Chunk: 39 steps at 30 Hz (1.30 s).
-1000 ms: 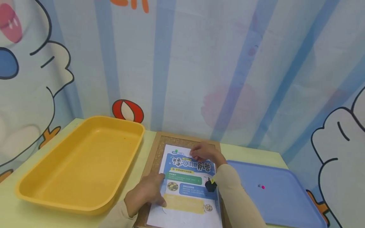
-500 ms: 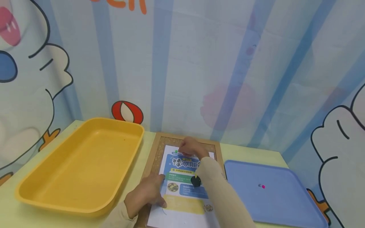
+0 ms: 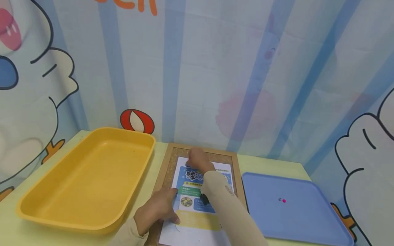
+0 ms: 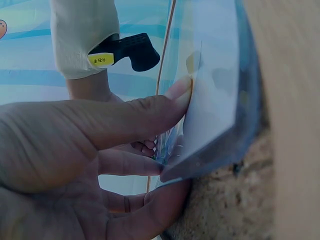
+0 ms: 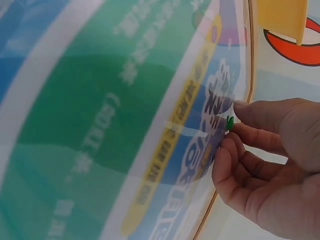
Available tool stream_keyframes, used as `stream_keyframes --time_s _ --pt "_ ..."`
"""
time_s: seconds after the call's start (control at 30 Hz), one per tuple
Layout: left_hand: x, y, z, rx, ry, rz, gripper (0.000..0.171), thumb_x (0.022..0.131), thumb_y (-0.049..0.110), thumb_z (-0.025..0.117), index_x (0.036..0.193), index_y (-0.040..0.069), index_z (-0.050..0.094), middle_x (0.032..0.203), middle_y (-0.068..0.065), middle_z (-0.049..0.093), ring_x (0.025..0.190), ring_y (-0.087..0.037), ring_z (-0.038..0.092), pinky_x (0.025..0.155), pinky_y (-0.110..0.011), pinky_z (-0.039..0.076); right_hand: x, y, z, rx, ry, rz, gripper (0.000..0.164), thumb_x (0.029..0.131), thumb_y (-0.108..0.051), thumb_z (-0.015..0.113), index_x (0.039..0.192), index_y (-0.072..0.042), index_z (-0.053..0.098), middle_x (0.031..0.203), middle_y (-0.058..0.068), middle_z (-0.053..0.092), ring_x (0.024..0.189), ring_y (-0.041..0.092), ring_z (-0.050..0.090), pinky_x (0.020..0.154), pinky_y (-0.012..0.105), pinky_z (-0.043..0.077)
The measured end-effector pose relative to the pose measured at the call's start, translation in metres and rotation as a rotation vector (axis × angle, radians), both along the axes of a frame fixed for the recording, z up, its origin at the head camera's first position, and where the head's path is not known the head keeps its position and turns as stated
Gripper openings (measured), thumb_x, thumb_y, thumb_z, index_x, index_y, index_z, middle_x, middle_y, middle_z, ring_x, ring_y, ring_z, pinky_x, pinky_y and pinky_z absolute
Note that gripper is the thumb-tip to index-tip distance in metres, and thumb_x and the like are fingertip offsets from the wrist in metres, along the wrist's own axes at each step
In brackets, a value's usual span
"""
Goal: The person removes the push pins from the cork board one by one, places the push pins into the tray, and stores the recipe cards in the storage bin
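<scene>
A printed poster (image 3: 197,220) in a clear plastic sleeve lies on a wood-framed corkboard (image 3: 168,171). At its left edge is my left hand (image 3: 158,206); the left wrist view shows the thumb (image 4: 165,107) on the sleeve's face and fingers at the edge, pinching it. My right hand (image 3: 198,160) is at the poster's top left. There it pinches a small green pushpin (image 5: 230,122) between thumb and fingertips, right at the sheet, as seen in the right wrist view. In the head view that hand hides the pin.
A deep yellow tray (image 3: 135,201) stands left of the corkboard. To the right lies a shallow blue tray (image 3: 295,218) with a pink pushpin (image 3: 284,201) and a small dark item beside it. Behind the table hangs a striped cartoon curtain (image 3: 203,68).
My right hand has moved left along the poster's top, from near its middle to the green pushpin, and now covers it in the head view. The left hand has stayed in place.
</scene>
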State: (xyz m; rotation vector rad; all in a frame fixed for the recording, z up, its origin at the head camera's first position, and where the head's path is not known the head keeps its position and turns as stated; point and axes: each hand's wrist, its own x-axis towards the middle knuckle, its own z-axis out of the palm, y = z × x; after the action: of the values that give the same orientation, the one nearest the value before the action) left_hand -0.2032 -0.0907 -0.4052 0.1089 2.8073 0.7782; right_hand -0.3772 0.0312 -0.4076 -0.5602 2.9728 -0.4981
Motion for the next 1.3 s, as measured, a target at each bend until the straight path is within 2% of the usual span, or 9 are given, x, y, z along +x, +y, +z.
stream_keyframes --time_s 0.23,0.5,0.73,0.97,1.07,1.17,1.3 --pt "0.000 -0.002 0.000 0.000 0.007 -0.007 0.094 0.052 0.015 0.098 0.133 -0.006 0.056 0.134 -0.032 0.056 0.124 -0.050 0.054 0.106 -0.060 0.043 0.007 -0.005 0.005 0.031 0.009 -0.028 0.019 0.088 -0.011 0.073 0.074 -0.007 0.061 0.065 0.000 0.048 0.059 0.015 0.046 0.055 0.027 0.040" --pt "0.000 -0.002 0.001 0.005 -0.001 -0.011 0.094 0.052 0.014 0.098 0.133 -0.007 0.056 0.132 -0.031 0.057 0.123 -0.049 0.055 0.106 -0.059 0.044 0.007 -0.007 0.003 0.036 0.027 -0.044 0.030 0.086 -0.011 0.076 0.065 -0.010 0.055 0.060 -0.001 0.044 0.056 0.014 0.042 0.052 0.027 0.035" --pt "0.000 -0.001 0.001 0.004 -0.007 -0.007 0.094 0.051 0.013 0.098 0.133 -0.006 0.057 0.131 -0.030 0.059 0.121 -0.048 0.056 0.105 -0.059 0.044 0.002 -0.002 -0.005 -0.097 -0.015 -0.083 0.045 0.084 -0.009 0.075 0.054 -0.014 0.042 0.051 -0.004 0.037 0.047 0.011 0.035 0.045 0.025 0.028" --pt "-0.001 -0.001 0.000 -0.002 -0.003 -0.008 0.094 0.051 0.014 0.097 0.133 -0.005 0.057 0.131 -0.029 0.059 0.121 -0.047 0.057 0.105 -0.059 0.045 0.005 0.006 -0.003 -0.235 -0.062 -0.083 0.041 0.086 -0.010 0.072 0.054 -0.013 0.047 0.051 -0.003 0.043 0.049 0.011 0.041 0.046 0.024 0.032" --pt "-0.001 -0.001 0.000 -0.006 0.000 -0.007 0.094 0.051 0.014 0.098 0.133 -0.005 0.057 0.131 -0.028 0.059 0.121 -0.047 0.057 0.104 -0.059 0.046 0.005 0.007 -0.003 -0.244 -0.066 -0.066 0.039 0.087 -0.010 0.071 0.055 -0.013 0.049 0.053 -0.003 0.045 0.052 0.011 0.043 0.049 0.024 0.034" --pt "0.000 -0.001 0.000 -0.010 0.008 -0.007 0.094 0.051 0.014 0.098 0.133 -0.005 0.057 0.131 -0.029 0.059 0.121 -0.048 0.057 0.104 -0.059 0.046 0.005 0.004 -0.004 -0.180 -0.048 -0.049 0.036 0.088 -0.009 0.070 0.058 -0.012 0.050 0.056 -0.002 0.045 0.054 0.012 0.043 0.051 0.024 0.035" --pt "0.000 -0.002 0.000 -0.008 0.016 -0.008 0.094 0.051 0.015 0.098 0.133 -0.006 0.057 0.132 -0.029 0.059 0.122 -0.048 0.056 0.104 -0.059 0.046 0.007 -0.006 -0.005 -0.039 -0.008 -0.049 0.020 0.089 -0.006 0.068 0.069 -0.006 0.061 0.064 0.002 0.053 0.058 0.014 0.046 0.054 0.027 0.039"
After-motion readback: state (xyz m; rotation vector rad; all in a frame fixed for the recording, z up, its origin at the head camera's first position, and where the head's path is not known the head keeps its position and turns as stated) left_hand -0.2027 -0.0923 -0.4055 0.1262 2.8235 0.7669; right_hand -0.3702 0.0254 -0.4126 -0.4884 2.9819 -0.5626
